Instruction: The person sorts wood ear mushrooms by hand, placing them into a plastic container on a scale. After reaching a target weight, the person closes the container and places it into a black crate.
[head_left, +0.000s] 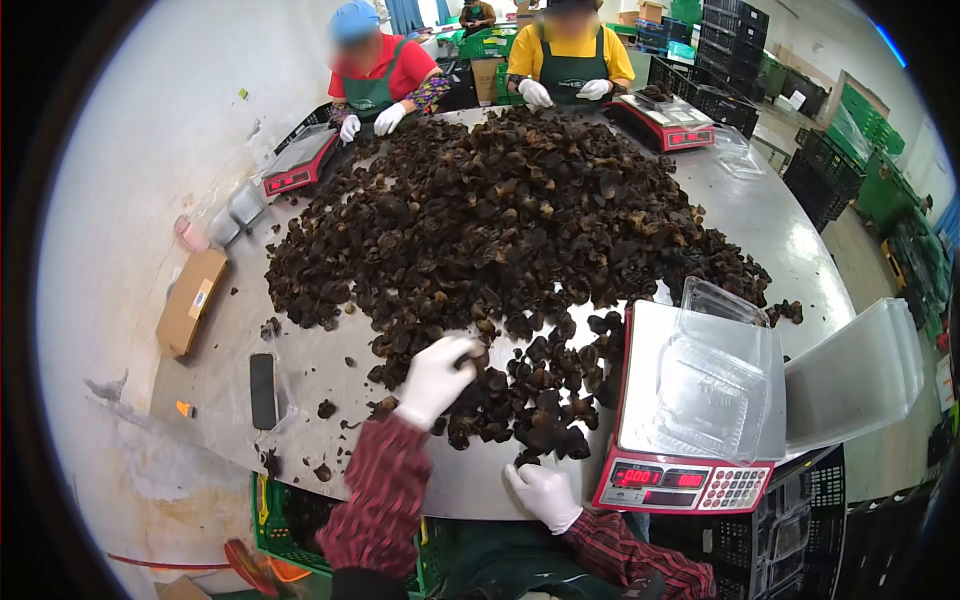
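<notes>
A large heap of dark dried wood ear mushrooms [480, 200] covers the middle of the metal table, with a smaller loose spread [545, 385] in front. My left hand [437, 380], in a white glove, reaches over the near edge of the heap. Its fingers are curled together, slightly blurred, with a brownish mushroom piece [481, 356] at the tips. By the table's front edge, my right hand [545, 497], also gloved, has bent fingers against the nearest dark pieces; what is between them is hidden. To its right stands a red digital scale [685, 485] bearing a clear plastic tray [705, 390].
Stacked clear containers [850, 380] lean beyond the scale. A phone [263, 390] and a cardboard piece [192, 300] lie left. Across the table, two gloved co-workers [375, 80] [570, 60] stand near two more scales [300, 160] [670, 120]. Crates [800, 530] stand below the near edge.
</notes>
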